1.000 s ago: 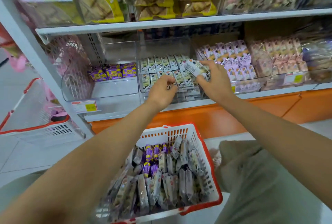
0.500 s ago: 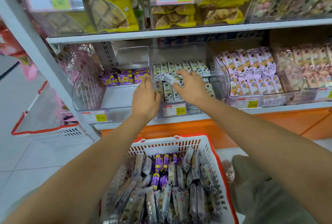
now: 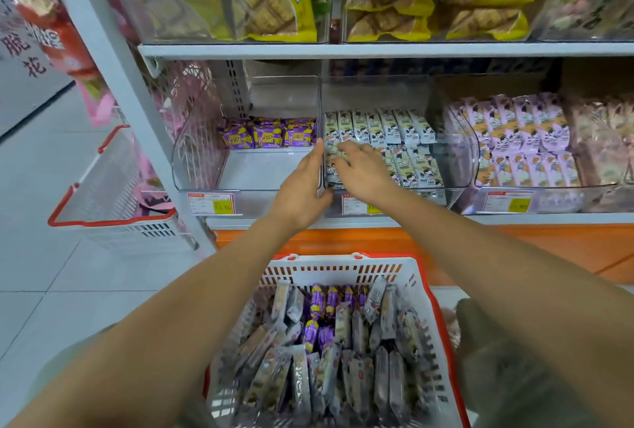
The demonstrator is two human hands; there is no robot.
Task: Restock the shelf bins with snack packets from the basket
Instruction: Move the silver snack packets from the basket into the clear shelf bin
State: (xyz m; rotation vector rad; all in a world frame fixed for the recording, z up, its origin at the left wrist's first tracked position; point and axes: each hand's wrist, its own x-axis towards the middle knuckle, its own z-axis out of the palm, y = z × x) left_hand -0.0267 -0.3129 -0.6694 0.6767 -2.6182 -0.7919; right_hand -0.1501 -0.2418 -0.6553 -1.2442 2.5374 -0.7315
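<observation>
Pale grey floor tiles spread out to the left of the left hand, under bright, even light. A white metal upright slants up on that side and carries a white shelf board above both hands. Below the right hand runs an orange base panel. Far to the left, a red-rimmed spare basket stands beside the upright.
</observation>
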